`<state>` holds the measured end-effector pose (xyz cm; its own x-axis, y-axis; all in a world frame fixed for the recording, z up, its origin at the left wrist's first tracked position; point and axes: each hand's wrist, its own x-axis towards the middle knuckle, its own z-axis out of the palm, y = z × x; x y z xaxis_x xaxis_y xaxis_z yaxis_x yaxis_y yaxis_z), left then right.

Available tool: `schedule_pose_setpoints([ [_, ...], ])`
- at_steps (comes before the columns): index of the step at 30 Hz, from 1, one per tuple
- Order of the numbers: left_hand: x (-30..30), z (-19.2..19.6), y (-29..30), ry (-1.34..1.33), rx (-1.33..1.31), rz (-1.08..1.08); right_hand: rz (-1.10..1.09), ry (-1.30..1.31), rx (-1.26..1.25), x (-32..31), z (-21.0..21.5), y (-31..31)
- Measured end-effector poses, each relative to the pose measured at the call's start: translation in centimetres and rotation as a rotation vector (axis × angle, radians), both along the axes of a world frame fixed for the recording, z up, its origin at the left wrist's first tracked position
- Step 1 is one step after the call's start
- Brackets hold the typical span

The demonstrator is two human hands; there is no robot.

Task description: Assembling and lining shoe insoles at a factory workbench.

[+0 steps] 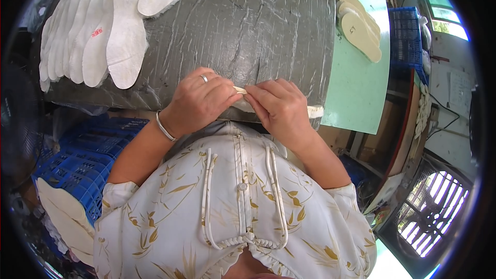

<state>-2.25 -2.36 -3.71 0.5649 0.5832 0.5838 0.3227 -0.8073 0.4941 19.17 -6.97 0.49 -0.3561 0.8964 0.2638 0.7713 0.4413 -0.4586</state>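
My left hand [199, 101] and my right hand [279, 107] meet at the near edge of a grey plastic-covered table [243, 26]. Both pinch a pale cream insole [242, 91] between fingers and thumbs; most of it is hidden under my hands, and a pale end [315, 111] shows to the right of my right wrist. A ring sits on a left finger and a bracelet on the left wrist.
Several white insoles [98, 26] lie fanned at the table's far left. Cream insoles [360, 28] are stacked on a green board [356, 88] to the right. Blue crates stand at lower left [82, 160] and far right [405, 36]. A fan [431, 217] sits lower right.
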Motion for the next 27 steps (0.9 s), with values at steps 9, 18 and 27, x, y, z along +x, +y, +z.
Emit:
schedule_pose_setpoints([
  [9, 0.0, -0.1, 0.0, 0.001, -0.058, -0.017, -0.019, 0.081, -0.038, 0.0, -0.1, 0.2],
  [18, -0.2, -0.1, -0.2, 0.011, -0.129, -0.013, -0.045, 0.068, -0.110, -0.2, -0.1, 0.6],
  [27, -1.0, 0.2, 0.0, -0.030, -0.249, 0.027, -0.073, 0.152, -0.095, 0.1, -0.7, 0.6],
])
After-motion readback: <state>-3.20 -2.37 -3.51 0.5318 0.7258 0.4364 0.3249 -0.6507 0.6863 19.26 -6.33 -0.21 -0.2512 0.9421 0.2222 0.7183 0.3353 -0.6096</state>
